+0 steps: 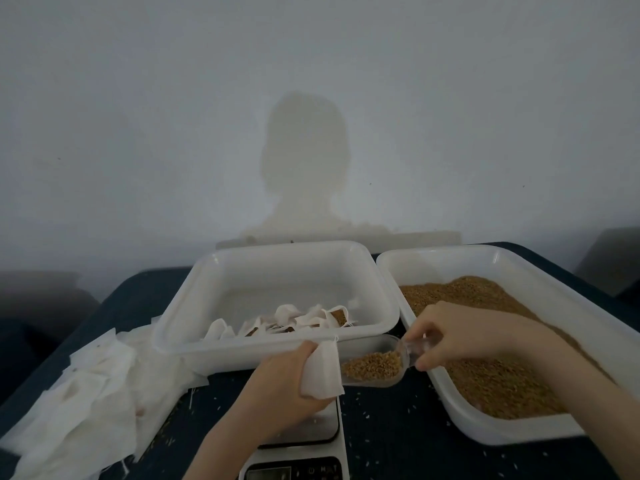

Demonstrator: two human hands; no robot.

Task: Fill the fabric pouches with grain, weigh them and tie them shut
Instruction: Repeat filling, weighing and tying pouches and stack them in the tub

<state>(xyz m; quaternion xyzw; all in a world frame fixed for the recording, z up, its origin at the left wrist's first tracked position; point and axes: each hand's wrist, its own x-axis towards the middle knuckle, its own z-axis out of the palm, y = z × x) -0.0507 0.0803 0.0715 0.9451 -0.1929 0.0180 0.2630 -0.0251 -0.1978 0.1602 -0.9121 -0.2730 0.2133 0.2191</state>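
Note:
My left hand grips a white fabric pouch above the kitchen scale. Pinching the handle, my right hand holds a clear plastic scoop heaped with brown grain, whose front end touches the pouch's right edge. To the right, a white tub holds a bed of the same grain. The middle tub contains several filled pouches along its near side.
A pile of flat white pouches lies at the left on the dark blue table. Loose grains are scattered over the tabletop near the scale. A pale wall stands close behind both tubs.

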